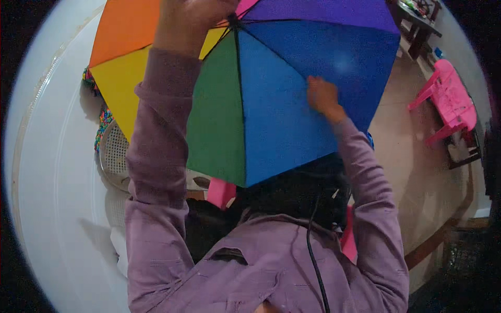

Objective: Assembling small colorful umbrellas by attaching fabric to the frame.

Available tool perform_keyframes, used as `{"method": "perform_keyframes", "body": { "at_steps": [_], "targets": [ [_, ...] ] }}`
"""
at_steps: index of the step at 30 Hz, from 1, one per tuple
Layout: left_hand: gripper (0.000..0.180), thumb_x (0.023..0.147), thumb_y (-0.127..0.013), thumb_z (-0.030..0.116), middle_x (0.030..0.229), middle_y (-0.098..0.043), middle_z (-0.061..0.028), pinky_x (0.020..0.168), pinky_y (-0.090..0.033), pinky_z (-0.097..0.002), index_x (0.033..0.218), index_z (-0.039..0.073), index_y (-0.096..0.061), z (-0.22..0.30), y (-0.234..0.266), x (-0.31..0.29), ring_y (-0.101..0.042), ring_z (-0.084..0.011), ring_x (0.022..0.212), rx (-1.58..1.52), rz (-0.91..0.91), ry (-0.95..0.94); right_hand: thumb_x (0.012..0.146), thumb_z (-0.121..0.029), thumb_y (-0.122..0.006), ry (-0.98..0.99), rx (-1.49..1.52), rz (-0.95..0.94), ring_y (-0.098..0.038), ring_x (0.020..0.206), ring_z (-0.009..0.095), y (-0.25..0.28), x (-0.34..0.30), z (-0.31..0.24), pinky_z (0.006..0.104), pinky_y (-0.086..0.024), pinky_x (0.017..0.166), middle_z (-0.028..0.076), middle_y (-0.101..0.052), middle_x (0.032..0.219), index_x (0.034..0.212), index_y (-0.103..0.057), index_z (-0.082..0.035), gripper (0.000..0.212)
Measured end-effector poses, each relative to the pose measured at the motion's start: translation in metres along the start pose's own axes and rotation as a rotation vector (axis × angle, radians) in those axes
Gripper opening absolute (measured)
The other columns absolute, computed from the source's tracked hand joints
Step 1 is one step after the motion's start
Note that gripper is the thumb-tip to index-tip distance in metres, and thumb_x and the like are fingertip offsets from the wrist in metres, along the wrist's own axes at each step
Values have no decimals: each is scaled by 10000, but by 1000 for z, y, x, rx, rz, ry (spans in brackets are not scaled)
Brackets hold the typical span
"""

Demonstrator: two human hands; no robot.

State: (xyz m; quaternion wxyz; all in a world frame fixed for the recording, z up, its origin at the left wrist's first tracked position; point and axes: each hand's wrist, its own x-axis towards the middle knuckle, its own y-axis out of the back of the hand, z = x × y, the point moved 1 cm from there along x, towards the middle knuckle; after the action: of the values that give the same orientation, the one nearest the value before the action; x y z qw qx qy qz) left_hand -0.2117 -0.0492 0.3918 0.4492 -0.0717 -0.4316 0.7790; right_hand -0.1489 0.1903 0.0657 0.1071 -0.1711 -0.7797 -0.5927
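An opened umbrella (282, 109) with panels of orange, yellow, green, blue, purple and pink spreads in front of me. Dark ribs run out from its black centre. My left hand (195, 18) is at that centre, partly cut off by the upper edge of the view, and its visible fingers are curled against the umbrella. Against the blue panels, my right hand (323, 98) has its fingers closed at a dark rib, slightly blurred. Both of my arms wear mauve sleeves.
A pink plastic stool (446, 99) lies at the right on the tiled floor (396, 135). Behind the umbrella at the left is a perforated round basket (114, 151), beside a white wall (57, 172). A black cable (312, 250) hangs down over my front.
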Motion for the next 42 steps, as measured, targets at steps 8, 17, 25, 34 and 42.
{"method": "perform_keyframes", "body": {
  "at_steps": [8,17,25,34,42],
  "targets": [
    [442,1076,-382,339,748,-647,-44,526,-405,-265,1118,-61,-565,-28,51,25,-486,-97,523,-112,110,-25,867,-79,-548,109,-108,-115,-670,890,465,45,-76,46,564,-542,742,222,-673,995,974,-632,-41,142],
    [457,1084,-347,352,709,-611,-44,504,-402,-284,1095,-51,-562,-91,105,47,-472,-119,522,-164,332,19,837,-59,-577,71,-57,-218,-660,809,433,41,-155,51,544,-525,694,205,-648,873,893,-599,-29,68],
    [527,1093,-361,426,718,-637,-58,523,-415,-289,1074,-58,-570,-118,138,50,-521,-149,531,-149,382,1,828,-60,-595,34,-45,-324,-650,785,428,41,-175,51,538,-518,676,203,-630,838,877,-585,-28,59],
    [268,1059,-480,281,867,-700,-96,636,-517,-322,1021,68,-639,-159,206,-1,-605,-157,652,144,288,108,844,-62,-592,1,-31,-359,-647,792,430,49,-185,46,539,-519,680,206,-629,841,899,-589,-32,62],
    [369,937,-666,346,846,-717,-106,642,-545,-340,1077,5,-687,-242,256,-122,-674,-178,702,1106,552,562,857,-70,-601,-9,-33,-394,-642,811,436,49,-185,52,541,-516,700,205,-634,854,918,-587,-35,72]
  ]
}}
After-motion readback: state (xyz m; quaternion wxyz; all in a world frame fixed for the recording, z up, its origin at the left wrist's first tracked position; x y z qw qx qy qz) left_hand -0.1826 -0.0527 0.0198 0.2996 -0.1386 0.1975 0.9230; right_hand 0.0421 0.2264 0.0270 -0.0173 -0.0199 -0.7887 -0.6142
